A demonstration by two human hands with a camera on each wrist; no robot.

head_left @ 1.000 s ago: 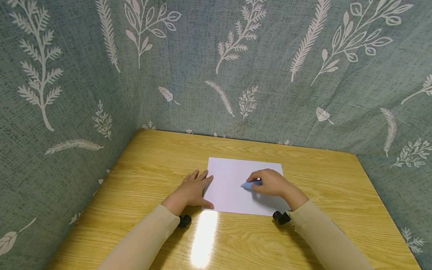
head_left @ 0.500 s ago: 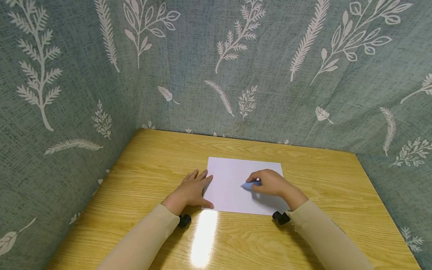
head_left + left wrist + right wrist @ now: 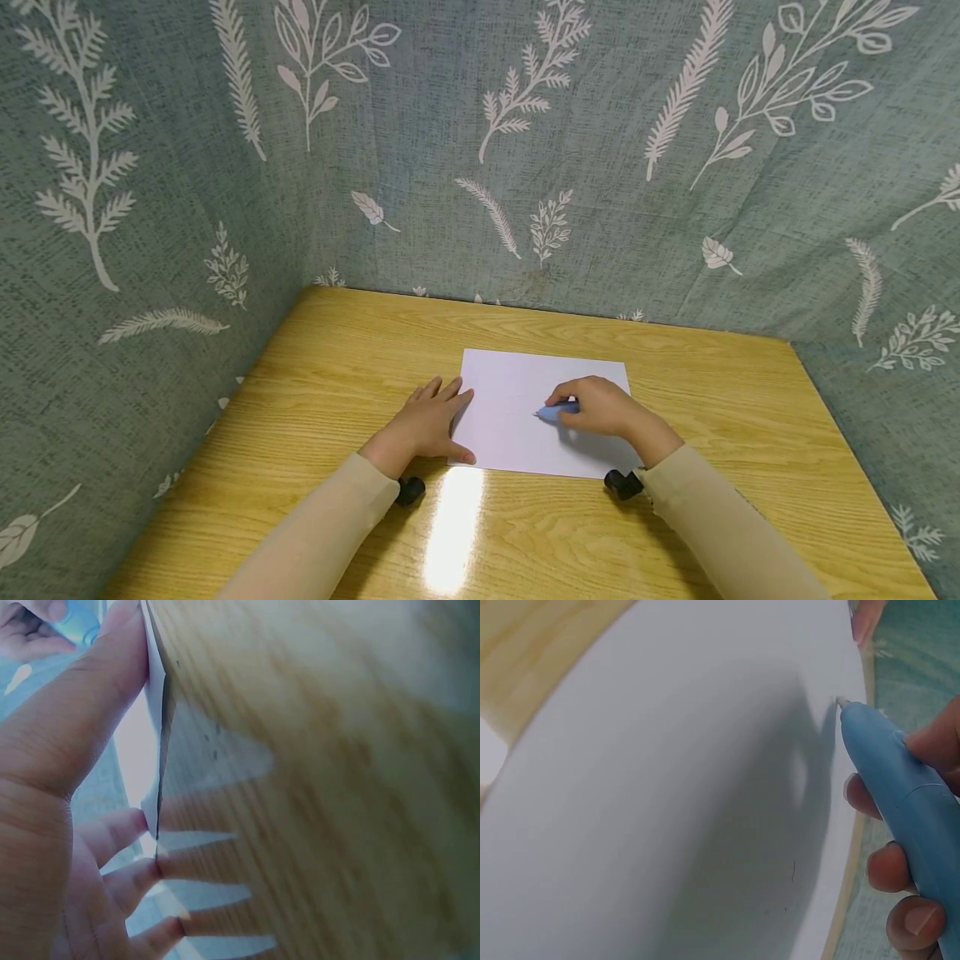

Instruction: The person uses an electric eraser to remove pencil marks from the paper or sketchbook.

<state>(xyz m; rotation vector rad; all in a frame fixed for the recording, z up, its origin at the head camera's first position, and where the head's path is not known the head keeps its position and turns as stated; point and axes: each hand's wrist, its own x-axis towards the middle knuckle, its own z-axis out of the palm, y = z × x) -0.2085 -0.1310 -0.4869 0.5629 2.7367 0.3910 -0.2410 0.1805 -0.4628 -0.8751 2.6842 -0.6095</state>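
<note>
Right hand (image 3: 606, 408) is clamping its fingers on blue pen (image 3: 555, 411) over paper (image 3: 510, 442), lower centre of frame; left hand (image 3: 429, 423), fingers apart, is resting at paper's left edge. Risk: paper skidding if it's pressing too lightly.

**Can't see the back end of your blue pen (image 3: 557, 412) in any view**

Head view: your right hand (image 3: 603, 406) covers it, and the tip (image 3: 536, 414) is too small to tell if it's touching the paper (image 3: 506, 425). That same hand hides a chunk of the sheet's right edge, and your left hand (image 3: 429, 422) hides part of the left one. Your sleeves (image 3: 318, 525) get chopped by the bottom edge, and so does the table (image 3: 345, 350).

Right wrist view: the pen runs off the lower right, most of your right hand is cropped, and only a bit of your left pokes in up top. Those dark marks (image 3: 793, 871) are too tiny to make out.

Left wrist view: kinda blurry, right hand and pen cut off in the top left corner.
</note>
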